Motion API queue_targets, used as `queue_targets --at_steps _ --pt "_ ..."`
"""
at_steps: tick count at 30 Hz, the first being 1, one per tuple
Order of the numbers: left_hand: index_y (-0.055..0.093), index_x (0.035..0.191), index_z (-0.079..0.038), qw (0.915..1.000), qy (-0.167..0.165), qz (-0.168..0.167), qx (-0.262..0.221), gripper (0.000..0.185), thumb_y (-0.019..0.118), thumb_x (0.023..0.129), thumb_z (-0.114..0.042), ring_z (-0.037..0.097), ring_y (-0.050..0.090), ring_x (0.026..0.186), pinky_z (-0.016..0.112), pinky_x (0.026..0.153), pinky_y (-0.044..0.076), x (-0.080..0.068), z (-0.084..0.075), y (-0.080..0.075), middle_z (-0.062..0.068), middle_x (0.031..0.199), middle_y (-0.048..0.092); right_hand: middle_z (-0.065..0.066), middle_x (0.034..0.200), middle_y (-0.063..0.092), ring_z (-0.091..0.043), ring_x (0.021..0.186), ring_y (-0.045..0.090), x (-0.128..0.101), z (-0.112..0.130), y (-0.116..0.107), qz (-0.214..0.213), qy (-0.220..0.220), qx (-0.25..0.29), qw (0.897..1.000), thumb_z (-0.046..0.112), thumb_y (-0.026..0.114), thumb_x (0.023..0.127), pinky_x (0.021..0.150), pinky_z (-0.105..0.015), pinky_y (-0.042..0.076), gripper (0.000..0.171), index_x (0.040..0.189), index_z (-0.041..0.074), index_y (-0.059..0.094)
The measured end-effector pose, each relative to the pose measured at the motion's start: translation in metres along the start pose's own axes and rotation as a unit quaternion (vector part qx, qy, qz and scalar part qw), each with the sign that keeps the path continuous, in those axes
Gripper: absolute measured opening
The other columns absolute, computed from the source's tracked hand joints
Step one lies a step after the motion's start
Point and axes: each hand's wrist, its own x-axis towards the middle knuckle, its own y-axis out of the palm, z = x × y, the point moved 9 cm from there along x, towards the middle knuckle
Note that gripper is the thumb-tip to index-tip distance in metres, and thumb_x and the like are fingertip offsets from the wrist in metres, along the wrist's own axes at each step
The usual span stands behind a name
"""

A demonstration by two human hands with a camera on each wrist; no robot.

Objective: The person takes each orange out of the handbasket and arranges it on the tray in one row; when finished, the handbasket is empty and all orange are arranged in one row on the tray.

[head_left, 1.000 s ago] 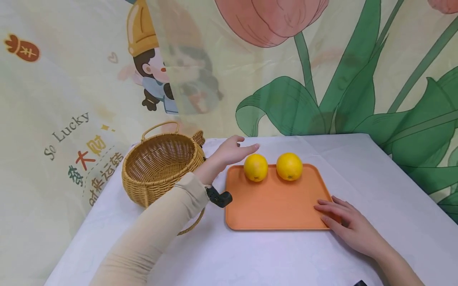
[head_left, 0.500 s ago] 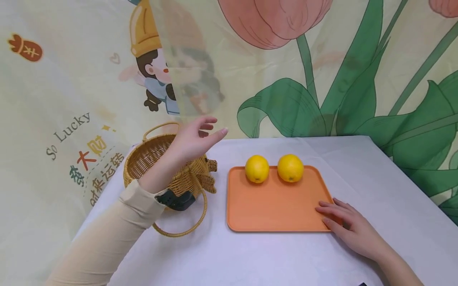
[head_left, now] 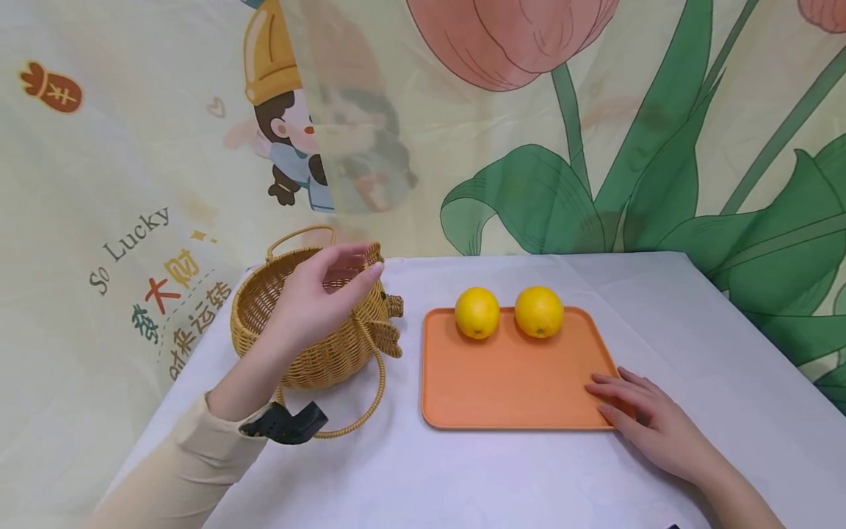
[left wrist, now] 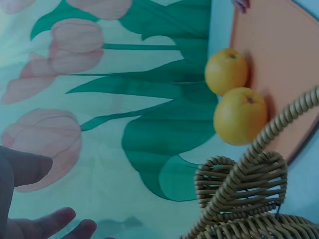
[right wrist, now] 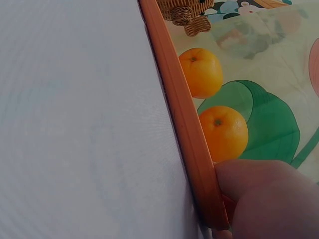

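My left hand [head_left: 313, 301] hangs over the near side of a wicker basket [head_left: 324, 364] shaped like a pig, holding nothing, with fingers and thumb apart. Its fingertips overlap the basket's ear in the head view; in the left wrist view, the basket's ear [left wrist: 269, 174] and handle lie to the right of the fingers. My right hand [head_left: 661, 426] rests on the right edge of an orange tray [head_left: 509, 389], fingers loosely bent over its near corner. The thumb [right wrist: 259, 184] lies against the rim in the right wrist view.
Two oranges, a left one [head_left: 477, 314] and a right one [head_left: 539, 312], sit along the tray's far edge. A basket handle [head_left: 370, 411] droops onto the white tablecloth [head_left: 476, 477]. A printed curtain [head_left: 410, 147] hangs behind the table.
My left hand has moved left, from beside the left orange to over the basket, lifting on the way and then lowering. My right hand, the tray and both oranges have stayed put.
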Motion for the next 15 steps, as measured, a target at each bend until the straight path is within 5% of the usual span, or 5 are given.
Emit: queue_targets --at_steps 8,15 --pt "0.053 0.126 -0.024 0.9977 0.038 -0.048 -0.028 0.052 0.058 0.084 -0.054 0.01 0.052 0.107 0.033 0.087 0.046 -0.015 -0.011 -0.006 -0.007 0.117 0.056 0.003 0.135 0.048 -0.035 0.133 0.023 -0.002 0.001 -0.004 -0.01 -0.006 0.007 1.0 0.033 0.061 0.09 0.092 -0.068 0.021 0.032 0.122 0.032 0.059" --pt "0.047 0.134 -0.024 0.9847 0.116 -0.086 0.098 0.058 0.053 0.086 -0.057 0.017 0.042 0.121 0.042 0.095 0.037 -0.031 -0.026 0.014 -0.005 0.132 0.047 0.004 0.136 0.047 -0.031 0.135 0.02 -0.006 -0.009 -0.01 -0.024 0.017 0.036 0.999 0.034 0.06 0.09 0.097 -0.067 0.017 0.034 0.124 0.032 0.058"
